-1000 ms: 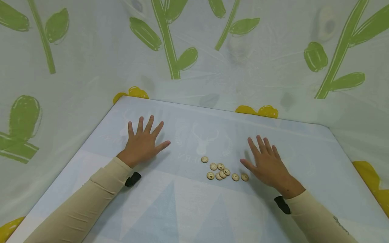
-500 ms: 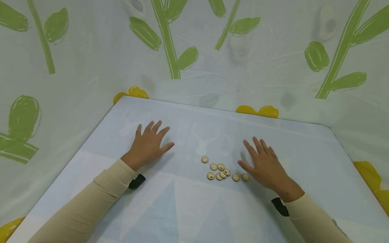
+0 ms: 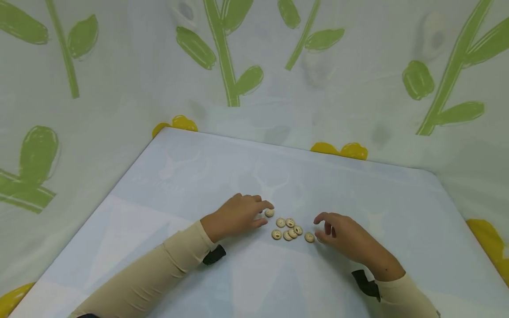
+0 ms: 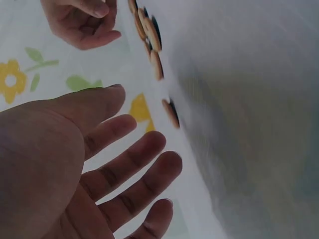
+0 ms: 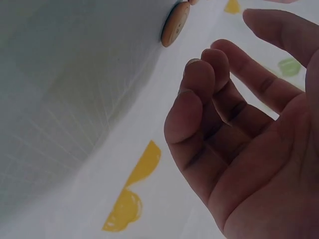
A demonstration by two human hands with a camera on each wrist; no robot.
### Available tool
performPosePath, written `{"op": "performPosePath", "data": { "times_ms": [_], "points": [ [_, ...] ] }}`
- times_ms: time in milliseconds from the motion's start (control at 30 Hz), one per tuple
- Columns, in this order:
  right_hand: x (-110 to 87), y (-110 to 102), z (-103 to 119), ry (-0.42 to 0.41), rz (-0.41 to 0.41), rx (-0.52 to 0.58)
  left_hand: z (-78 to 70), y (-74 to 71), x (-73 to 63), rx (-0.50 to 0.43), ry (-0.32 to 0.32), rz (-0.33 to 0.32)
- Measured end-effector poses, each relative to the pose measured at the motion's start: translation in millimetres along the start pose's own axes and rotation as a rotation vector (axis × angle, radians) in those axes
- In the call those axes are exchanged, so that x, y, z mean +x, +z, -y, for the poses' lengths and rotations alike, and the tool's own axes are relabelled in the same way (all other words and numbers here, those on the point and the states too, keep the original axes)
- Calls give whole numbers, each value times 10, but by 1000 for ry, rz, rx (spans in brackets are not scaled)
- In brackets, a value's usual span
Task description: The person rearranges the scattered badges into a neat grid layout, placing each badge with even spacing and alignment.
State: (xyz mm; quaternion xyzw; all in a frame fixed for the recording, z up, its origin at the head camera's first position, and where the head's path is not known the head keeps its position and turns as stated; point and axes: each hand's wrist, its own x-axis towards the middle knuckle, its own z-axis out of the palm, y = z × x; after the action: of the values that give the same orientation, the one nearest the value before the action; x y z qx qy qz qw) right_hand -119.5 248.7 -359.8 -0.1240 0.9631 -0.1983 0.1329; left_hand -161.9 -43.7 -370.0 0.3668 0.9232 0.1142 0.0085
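Observation:
Several round wooden buttons [image 3: 290,222] lie in a loose group on the pale cloth-covered table, some overlapping. My left hand [image 3: 238,216] hovers at the group's left side, with its index fingertip by a lone button [image 3: 269,213]; in the left wrist view its fingers [image 4: 167,167] are spread with nothing between them. On the other side, my right hand [image 3: 347,234] has its thumb and index finger apart near the rightmost visible button [image 3: 309,237]; the right wrist view shows its other fingers [image 5: 184,114] loosely bent around nothing. A button beyond that is largely hidden by the right hand.
The table [image 3: 191,168] ends at a far edge and a left edge. Behind it hangs a white curtain [image 3: 139,66] printed with green leaves and yellow flowers. Both forearms wear beige sleeves [image 3: 159,265], with black straps [image 3: 214,255] by the wrists.
Both hands were raised with fingers spread. The left has moved right and nearer to the lone button; the right has lowered and bent its fingers beside the group. The buttons appear to lie unmoved.

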Motion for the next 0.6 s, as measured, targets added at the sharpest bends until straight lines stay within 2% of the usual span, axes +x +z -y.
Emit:
{"op": "performPosePath", "data": {
  "times_ms": [200, 300, 433, 600],
  "points": [
    [-6, 20, -57, -18, 34, 46, -57, 115, 34, 27, -13, 40],
    [-12, 27, -86, -54, 48, 62, -64, 145, 36, 28, -2, 26],
    [-10, 30, -117, -60, 53, 62, -66, 158, 43, 29, 10, 2],
    [14, 49, -163, -75, 58, 52, -36, 180, 46, -9, -22, -7]
  ]
}}
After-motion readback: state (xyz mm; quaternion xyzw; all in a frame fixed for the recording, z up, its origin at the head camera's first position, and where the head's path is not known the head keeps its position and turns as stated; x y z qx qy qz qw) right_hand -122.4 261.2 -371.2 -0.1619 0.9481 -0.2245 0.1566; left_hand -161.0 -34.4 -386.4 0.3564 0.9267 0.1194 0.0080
